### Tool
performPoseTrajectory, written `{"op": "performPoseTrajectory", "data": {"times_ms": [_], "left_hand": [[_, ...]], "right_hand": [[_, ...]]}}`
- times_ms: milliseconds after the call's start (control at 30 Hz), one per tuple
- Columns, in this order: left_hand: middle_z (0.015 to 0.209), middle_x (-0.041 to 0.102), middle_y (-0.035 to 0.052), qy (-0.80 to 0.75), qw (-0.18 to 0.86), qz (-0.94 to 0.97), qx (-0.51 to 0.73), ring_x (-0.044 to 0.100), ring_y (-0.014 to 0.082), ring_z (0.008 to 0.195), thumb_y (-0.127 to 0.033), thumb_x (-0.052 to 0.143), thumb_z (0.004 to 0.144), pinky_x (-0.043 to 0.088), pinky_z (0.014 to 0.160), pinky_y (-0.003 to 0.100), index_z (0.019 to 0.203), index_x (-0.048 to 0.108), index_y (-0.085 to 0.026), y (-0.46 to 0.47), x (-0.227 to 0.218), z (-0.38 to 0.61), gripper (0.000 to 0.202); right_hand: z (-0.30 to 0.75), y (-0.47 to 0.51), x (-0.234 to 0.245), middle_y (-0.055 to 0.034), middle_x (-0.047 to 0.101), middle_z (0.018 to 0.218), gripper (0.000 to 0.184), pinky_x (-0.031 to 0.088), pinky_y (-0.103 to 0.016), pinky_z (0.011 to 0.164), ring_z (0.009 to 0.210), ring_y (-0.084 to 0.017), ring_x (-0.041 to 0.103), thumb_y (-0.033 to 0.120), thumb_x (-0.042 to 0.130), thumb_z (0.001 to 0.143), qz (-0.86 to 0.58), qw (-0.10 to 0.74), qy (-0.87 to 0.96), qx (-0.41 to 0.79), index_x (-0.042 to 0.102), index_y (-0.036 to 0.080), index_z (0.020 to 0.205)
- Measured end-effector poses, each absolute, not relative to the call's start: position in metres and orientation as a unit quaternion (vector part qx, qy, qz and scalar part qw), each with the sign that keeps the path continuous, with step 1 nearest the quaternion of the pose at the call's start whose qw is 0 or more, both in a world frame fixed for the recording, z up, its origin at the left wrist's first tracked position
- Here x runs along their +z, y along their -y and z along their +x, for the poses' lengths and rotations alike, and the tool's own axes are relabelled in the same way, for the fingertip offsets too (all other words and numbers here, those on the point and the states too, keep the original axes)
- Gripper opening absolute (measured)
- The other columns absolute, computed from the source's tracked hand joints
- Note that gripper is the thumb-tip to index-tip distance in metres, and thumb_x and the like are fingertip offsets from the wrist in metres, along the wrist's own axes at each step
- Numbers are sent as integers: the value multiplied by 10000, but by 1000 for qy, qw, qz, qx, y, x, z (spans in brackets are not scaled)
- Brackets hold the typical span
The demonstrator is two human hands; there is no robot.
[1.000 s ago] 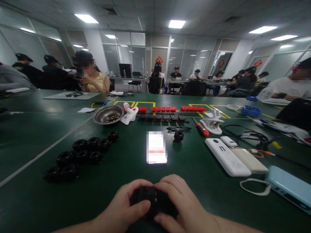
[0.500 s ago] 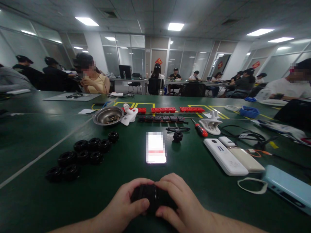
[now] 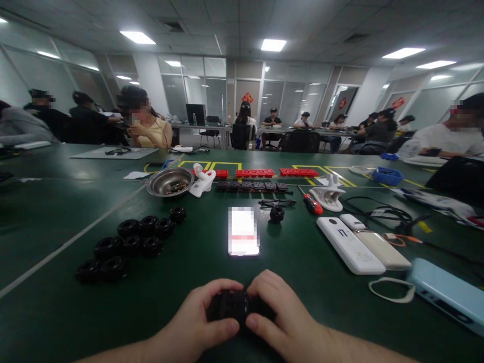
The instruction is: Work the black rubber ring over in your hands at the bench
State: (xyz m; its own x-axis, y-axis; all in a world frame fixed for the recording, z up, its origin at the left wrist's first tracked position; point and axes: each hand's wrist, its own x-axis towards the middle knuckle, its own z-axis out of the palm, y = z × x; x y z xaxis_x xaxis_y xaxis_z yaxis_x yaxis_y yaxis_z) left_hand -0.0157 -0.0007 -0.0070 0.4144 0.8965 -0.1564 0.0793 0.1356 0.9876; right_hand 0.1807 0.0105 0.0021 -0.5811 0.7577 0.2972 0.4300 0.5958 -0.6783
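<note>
Near the front edge of the green table, my left hand (image 3: 202, 315) and my right hand (image 3: 282, 312) are closed around a black cylindrical part (image 3: 234, 304). My left thumb and fingers grip its left side, and my right thumb and fingers press on its right end. Much of the part is hidden by my fingers. Several black ring-shaped parts (image 3: 132, 244) lie in a group to the left. A single black part (image 3: 277, 214) stands beyond my right hand, beside a lit phone (image 3: 243, 232).
A metal bowl (image 3: 170, 182) with small brass-coloured pieces sits at the back left. Red trays (image 3: 254, 173) and a black strip (image 3: 252, 187) lie farther back. A screwdriver (image 3: 313, 204), white power bank (image 3: 350, 247) and blue device (image 3: 446, 290) are to the right. Other people sit beyond.
My right fingertips have shifted slightly to the right on the black part, and my left thumb has moved a little lower and to the right. More of the part shows now.
</note>
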Motion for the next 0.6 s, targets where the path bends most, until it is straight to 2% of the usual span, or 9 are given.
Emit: {"op": "performPoseTrajectory", "data": {"times_ms": [167,300,400,600], "left_hand": [[928,637,57,-418,628,563,336,571,242,857,-508,669,587,442,731,345,996,592,-181,-1,-7,-16,529],[885,643,48,-442,610,567,334,570,241,846,-482,674,585,437,738,342,938,614,-182,-1,-4,-15,467],[892,643,39,-445,619,554,334,571,239,853,-462,678,587,434,752,345,939,606,-199,0,-4,-15,446],[935,635,47,-427,626,565,327,568,250,885,-438,706,571,430,767,358,981,594,-204,0,-8,-16,486]], "right_hand": [[181,-7,5,-85,571,878,373,445,-349,715,807,-203,516,482,504,797,-314,316,862,243,536,150,965],[182,-7,8,-96,570,943,354,445,-357,746,844,-207,520,402,550,790,-302,305,873,233,511,159,1044],[181,-9,9,-91,568,913,343,437,-375,724,823,-216,516,408,553,764,-326,297,860,257,523,160,999],[180,-11,6,-62,550,756,386,418,-362,651,713,-200,495,533,462,773,-355,283,848,273,545,156,778]]}}
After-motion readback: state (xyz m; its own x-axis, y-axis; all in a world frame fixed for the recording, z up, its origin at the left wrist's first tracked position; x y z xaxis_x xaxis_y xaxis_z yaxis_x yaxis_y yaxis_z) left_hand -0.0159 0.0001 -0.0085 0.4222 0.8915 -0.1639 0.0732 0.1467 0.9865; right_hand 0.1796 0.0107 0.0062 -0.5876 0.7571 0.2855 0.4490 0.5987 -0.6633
